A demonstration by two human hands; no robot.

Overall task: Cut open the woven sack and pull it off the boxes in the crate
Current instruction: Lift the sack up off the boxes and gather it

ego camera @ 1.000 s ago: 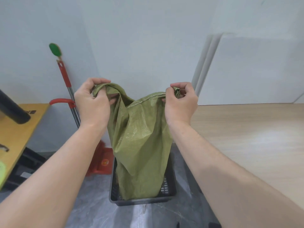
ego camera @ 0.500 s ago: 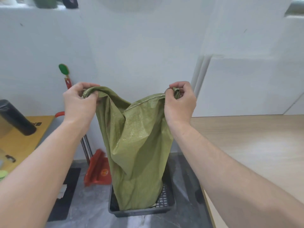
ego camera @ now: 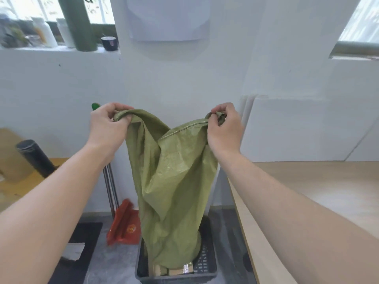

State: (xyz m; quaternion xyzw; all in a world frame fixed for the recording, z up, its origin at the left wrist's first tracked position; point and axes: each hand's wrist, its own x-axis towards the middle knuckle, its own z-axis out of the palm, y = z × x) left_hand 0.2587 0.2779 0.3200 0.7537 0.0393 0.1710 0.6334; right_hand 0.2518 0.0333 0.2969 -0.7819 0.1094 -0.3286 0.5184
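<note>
A plain white painted wall (ego camera: 184,83) fills the back of the room. High on the left, a bright daylit window (ego camera: 26,7) sits above a white sill (ego camera: 59,51) crowded with white plastic bottles (ego camera: 44,31), a tall dark green cylinder (ego camera: 79,23) and a small dark cup (ego camera: 109,43). A second window (ego camera: 361,21) shows at upper right. A pale wood-grain bench (ego camera: 307,185) runs along the right; a yellow-topped table (ego camera: 30,181) stands left. The floor is grey mottled stone (ego camera: 114,261).
</note>
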